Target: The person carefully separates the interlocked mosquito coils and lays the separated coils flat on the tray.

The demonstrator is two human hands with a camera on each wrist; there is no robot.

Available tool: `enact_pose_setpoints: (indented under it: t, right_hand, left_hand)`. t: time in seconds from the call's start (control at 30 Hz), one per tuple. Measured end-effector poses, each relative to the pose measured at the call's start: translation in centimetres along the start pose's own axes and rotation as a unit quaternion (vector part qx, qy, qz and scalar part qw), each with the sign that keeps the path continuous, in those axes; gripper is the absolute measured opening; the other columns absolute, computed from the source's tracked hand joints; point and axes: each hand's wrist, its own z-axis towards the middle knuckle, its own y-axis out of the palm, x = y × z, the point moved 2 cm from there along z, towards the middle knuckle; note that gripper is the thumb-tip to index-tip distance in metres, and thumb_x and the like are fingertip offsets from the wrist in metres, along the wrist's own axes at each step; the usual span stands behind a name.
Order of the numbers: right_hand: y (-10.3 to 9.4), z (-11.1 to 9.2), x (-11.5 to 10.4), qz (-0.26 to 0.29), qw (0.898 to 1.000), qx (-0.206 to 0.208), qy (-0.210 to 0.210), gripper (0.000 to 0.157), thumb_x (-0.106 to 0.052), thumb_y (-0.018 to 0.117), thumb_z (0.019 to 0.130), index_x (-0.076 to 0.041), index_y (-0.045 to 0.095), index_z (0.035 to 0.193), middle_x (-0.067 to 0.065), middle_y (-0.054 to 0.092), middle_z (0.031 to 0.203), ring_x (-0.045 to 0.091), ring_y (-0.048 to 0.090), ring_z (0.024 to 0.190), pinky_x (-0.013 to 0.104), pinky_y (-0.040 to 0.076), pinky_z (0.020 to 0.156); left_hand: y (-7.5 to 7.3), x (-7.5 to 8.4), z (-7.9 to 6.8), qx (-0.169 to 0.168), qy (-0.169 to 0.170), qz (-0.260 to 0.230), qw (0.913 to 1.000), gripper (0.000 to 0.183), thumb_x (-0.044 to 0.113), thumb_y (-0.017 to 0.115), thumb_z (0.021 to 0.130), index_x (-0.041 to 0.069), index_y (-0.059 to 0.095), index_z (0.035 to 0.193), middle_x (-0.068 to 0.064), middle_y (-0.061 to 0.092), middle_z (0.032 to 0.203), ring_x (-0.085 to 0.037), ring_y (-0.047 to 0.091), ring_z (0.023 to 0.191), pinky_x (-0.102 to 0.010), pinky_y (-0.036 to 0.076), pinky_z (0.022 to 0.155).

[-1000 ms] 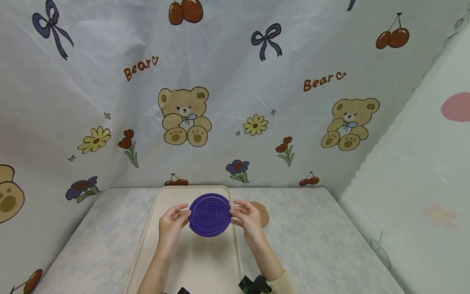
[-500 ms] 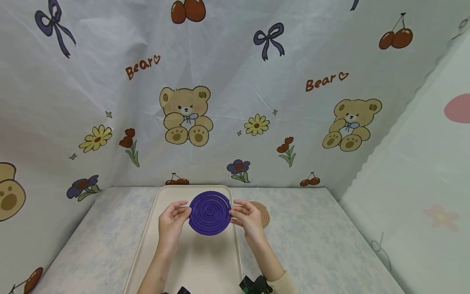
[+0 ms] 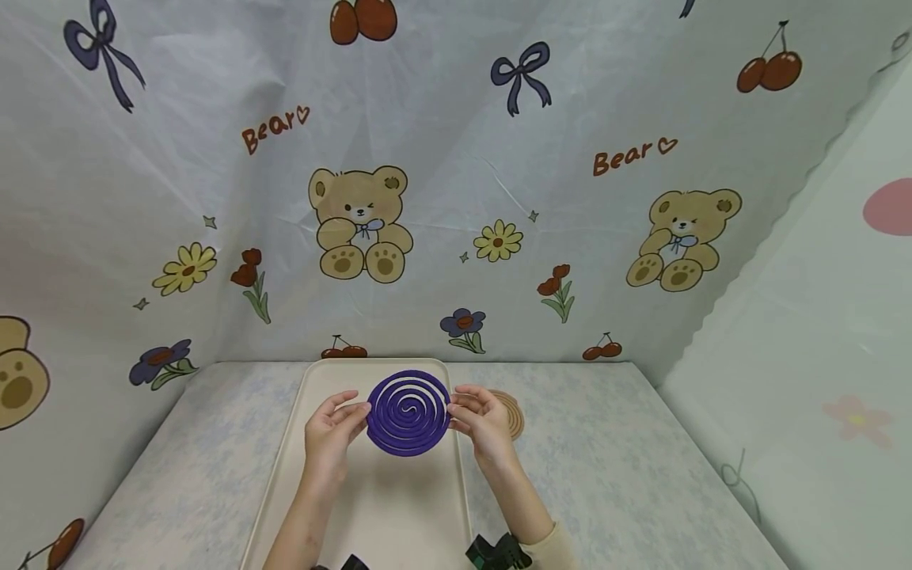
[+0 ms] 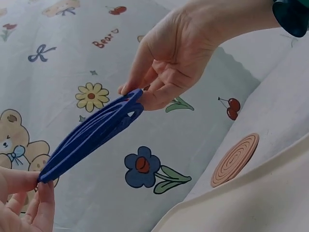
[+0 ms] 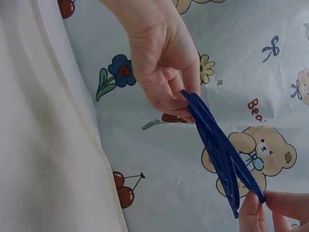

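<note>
A flat purple spiral disc [image 3: 406, 437] is held up above the cream tray [image 3: 399, 514], one hand on each side. My left hand [image 3: 328, 439] pinches its left edge between thumb and fingertips. On the opposite edge, my right hand [image 3: 487, 431] pinches it the same way. Gaps show between the coils in the head view. Both wrist views catch the disc [image 4: 87, 137] nearly edge-on, and in the right wrist view its coils [image 5: 219, 150] stand apart from one another. A tan spiral disc [image 3: 513, 416] lies right of the tray, partly hidden behind my right hand.
The tray's raised rim [image 3: 278, 475] runs along its left side on a pale marbled table [image 3: 606, 475]. Behind stands a white cloth backdrop [image 3: 435, 158] printed with bears, bows and flowers. Dark wrist mounts [image 3: 499, 552] show at the bottom edge.
The purple disc's coils have spread, with wider gaps between them than before. Both hands keep their pinch, and the left hand has shifted very slightly outward.
</note>
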Motion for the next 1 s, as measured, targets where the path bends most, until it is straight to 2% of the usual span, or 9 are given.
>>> enact_pose_setpoints:
  t: [0.1, 0.2, 0.33, 0.43, 0.53, 0.6, 0.8, 1.0]
  right_hand:
    - [0.03, -0.06, -0.04, 0.011, 1.000, 0.006, 0.017, 0.026, 0.017, 0.057, 0.081, -0.005, 0.059, 0.095, -0.001, 0.066, 0.074, 0.008, 0.063, 0.063, 0.021, 0.056, 0.057]
    - [0.05, -0.10, -0.03, 0.022, 0.999, 0.014, 0.031, 0.025, 0.017, 0.056, 0.081, -0.003, 0.058, 0.095, -0.001, 0.067, 0.072, 0.008, 0.064, 0.062, 0.020, 0.056, 0.057]
    - [0.03, -0.15, -0.10, 0.025, 0.999, 0.018, 0.025, 0.026, 0.017, 0.055, 0.081, -0.005, 0.059, 0.093, -0.002, 0.067, 0.072, 0.007, 0.064, 0.063, 0.021, 0.056, 0.057]
    - [0.00, -0.14, -0.18, 0.018, 1.000, 0.008, 0.005, 0.026, 0.017, 0.056, 0.081, -0.007, 0.059, 0.093, -0.002, 0.067, 0.075, 0.007, 0.064, 0.065, 0.021, 0.056, 0.058]
    - [0.02, -0.12, -0.19, 0.020, 1.000, -0.002, -0.010, 0.026, 0.018, 0.057, 0.081, -0.003, 0.057, 0.096, -0.001, 0.067, 0.076, 0.008, 0.064, 0.066, 0.022, 0.056, 0.059]
    - [0.07, -0.17, -0.18, 0.020, 1.000, -0.005, -0.014, 0.025, 0.018, 0.057, 0.081, -0.001, 0.056, 0.096, 0.000, 0.066, 0.077, 0.008, 0.064, 0.066, 0.021, 0.056, 0.059]
    - [0.22, -0.31, 0.01, 0.045, 0.999, 0.007, 0.017, 0.026, 0.017, 0.056, 0.081, -0.007, 0.059, 0.090, -0.001, 0.068, 0.074, 0.009, 0.066, 0.065, 0.022, 0.058, 0.060]
    - [0.18, -0.15, 0.05, 0.052, 0.998, 0.022, 0.021, 0.027, 0.016, 0.056, 0.082, -0.010, 0.059, 0.088, -0.002, 0.068, 0.074, 0.008, 0.065, 0.065, 0.021, 0.057, 0.060]
  left_hand:
    - [-0.06, -0.08, 0.12, -0.006, -0.002, 0.002, 1.0000, 0.027, 0.000, 0.066, 0.086, 0.003, 0.056, 0.111, 0.011, 0.064, 0.073, -0.002, 0.063, 0.071, -0.017, 0.056, 0.073]
    - [-0.04, 0.01, 0.01, -0.009, 0.014, 0.013, 0.9998, 0.024, 0.000, 0.067, 0.085, 0.004, 0.058, 0.107, 0.011, 0.065, 0.075, -0.003, 0.063, 0.073, -0.017, 0.056, 0.074]
    - [0.09, 0.06, -0.11, -0.009, 0.022, 0.019, 0.9995, 0.022, -0.003, 0.065, 0.085, 0.004, 0.057, 0.104, 0.011, 0.065, 0.075, -0.003, 0.063, 0.073, -0.017, 0.056, 0.073]
    - [0.15, -0.15, -0.01, -0.021, -0.009, -0.012, 0.9997, 0.021, -0.004, 0.061, 0.087, 0.005, 0.054, 0.105, 0.012, 0.064, 0.072, -0.001, 0.062, 0.070, -0.015, 0.055, 0.071]
    - [0.14, -0.40, 0.07, -0.039, -0.053, -0.058, 0.9961, 0.022, -0.004, 0.058, 0.089, 0.006, 0.050, 0.107, 0.012, 0.064, 0.072, 0.000, 0.060, 0.067, -0.013, 0.053, 0.069]
    - [0.15, -0.52, 0.09, -0.043, -0.068, -0.072, 0.9941, 0.022, -0.004, 0.057, 0.090, 0.007, 0.048, 0.107, 0.011, 0.065, 0.072, 0.000, 0.060, 0.067, -0.012, 0.053, 0.069]
    - [0.40, -0.67, -0.01, -0.023, -0.026, -0.014, 0.9993, 0.019, -0.006, 0.058, 0.088, 0.007, 0.054, 0.102, 0.011, 0.063, 0.077, -0.001, 0.062, 0.074, -0.015, 0.055, 0.072]
    - [0.58, -0.88, 0.07, -0.009, -0.023, -0.016, 0.9996, 0.018, -0.006, 0.060, 0.087, 0.007, 0.056, 0.099, 0.011, 0.064, 0.075, -0.001, 0.063, 0.074, -0.016, 0.056, 0.073]
